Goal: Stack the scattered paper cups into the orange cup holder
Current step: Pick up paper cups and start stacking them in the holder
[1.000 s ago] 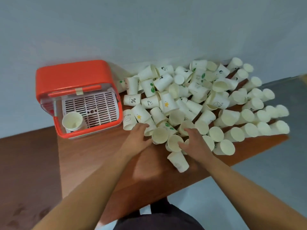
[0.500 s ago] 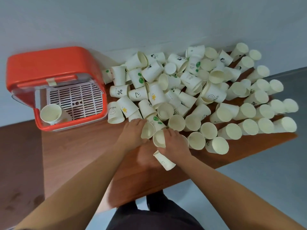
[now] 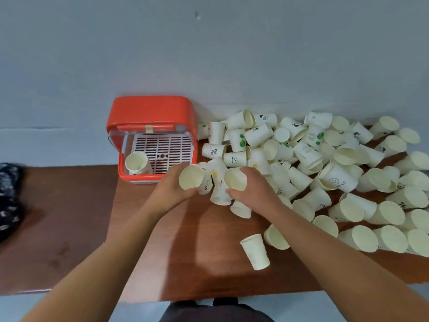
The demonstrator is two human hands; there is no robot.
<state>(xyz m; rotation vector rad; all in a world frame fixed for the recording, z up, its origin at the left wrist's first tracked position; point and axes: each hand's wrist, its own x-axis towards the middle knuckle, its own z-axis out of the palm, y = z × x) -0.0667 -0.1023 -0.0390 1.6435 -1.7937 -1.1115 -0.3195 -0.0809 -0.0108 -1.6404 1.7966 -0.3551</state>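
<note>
Left hand point(image 3: 173, 190) is gripping a cup point(image 3: 190, 177), right hand point(image 3: 255, 189) gripping a second cup point(image 3: 235, 179); orange holder point(image 3: 148, 110) is carrying nested cups point(image 3: 137, 161) near-left.

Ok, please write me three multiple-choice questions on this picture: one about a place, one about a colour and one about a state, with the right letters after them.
1. Where does the orange cup holder stand?
A) left of the cup pile
B) right of the pile
C) on the floor

2. What colour is the slotted grid inside the holder?
A) black
B) white
C) green

3. What is the left hand doing?
A) lying flat on the table
B) gripping a paper cup
C) closing a lid

Answers:
1 A: the pile spreads out to the holder's right.
2 B: the grid shows white between the orange sides.
3 B: its fingers curl round a cup whose mouth faces the camera.
</note>
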